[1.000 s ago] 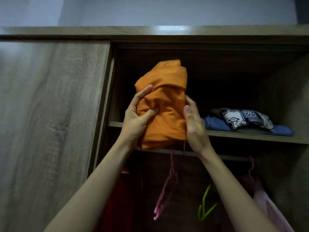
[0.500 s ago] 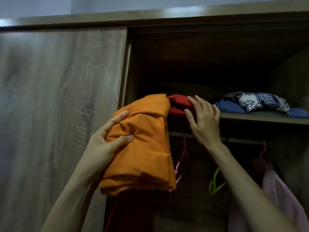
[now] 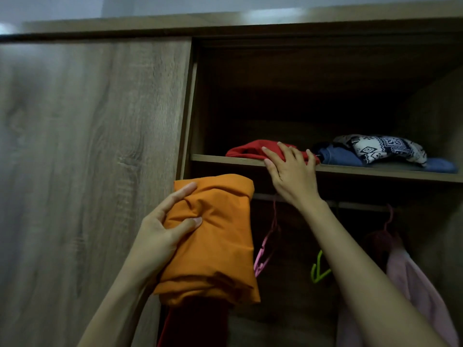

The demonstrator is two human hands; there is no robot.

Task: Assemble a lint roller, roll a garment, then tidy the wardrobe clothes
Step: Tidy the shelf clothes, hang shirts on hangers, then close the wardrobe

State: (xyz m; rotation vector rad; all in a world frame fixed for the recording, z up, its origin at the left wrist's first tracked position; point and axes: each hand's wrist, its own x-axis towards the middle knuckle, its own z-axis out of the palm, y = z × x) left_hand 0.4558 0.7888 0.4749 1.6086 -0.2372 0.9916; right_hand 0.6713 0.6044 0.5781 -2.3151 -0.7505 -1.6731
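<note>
— Orange folded garment (image 3: pixel 213 236): which hand has it?

— The left hand (image 3: pixel 160 236). Thumb pressed into the front, fingers curled round the left edge, clamped tight on the bundle. It hangs in the air, below the shelf (image 3: pixel 375 171) and just in front of the wardrobe opening, next to the closed wooden door (image 3: pixel 95 159).

— And the right hand (image 3: pixel 292 171)?

— Reaching up to the shelf edge, fingers spread and laid flat over a red folded garment (image 3: pixel 246 150) that lies on the shelf. Not closed on it, just resting on top.

— Anything else up there?

— Farther right on the same shelf, a blue folded garment (image 3: pixel 338 156) with a black-and-white patterned piece (image 3: pixel 383 149) on top of it. The blue one sits just beside the red one.

— Below the shelf?

— A rail (image 3: pixel 355 205) runs across. A pink hanger (image 3: pixel 268 246) dangles from it just right of the orange bundle, a green hanger (image 3: pixel 318 270) shows beside the right forearm, and a pale pink garment (image 3: pixel 413 284) hangs at the far right. Something dark red (image 3: pixel 198 326) hangs beneath the orange bundle; I cannot tell what it is.
</note>
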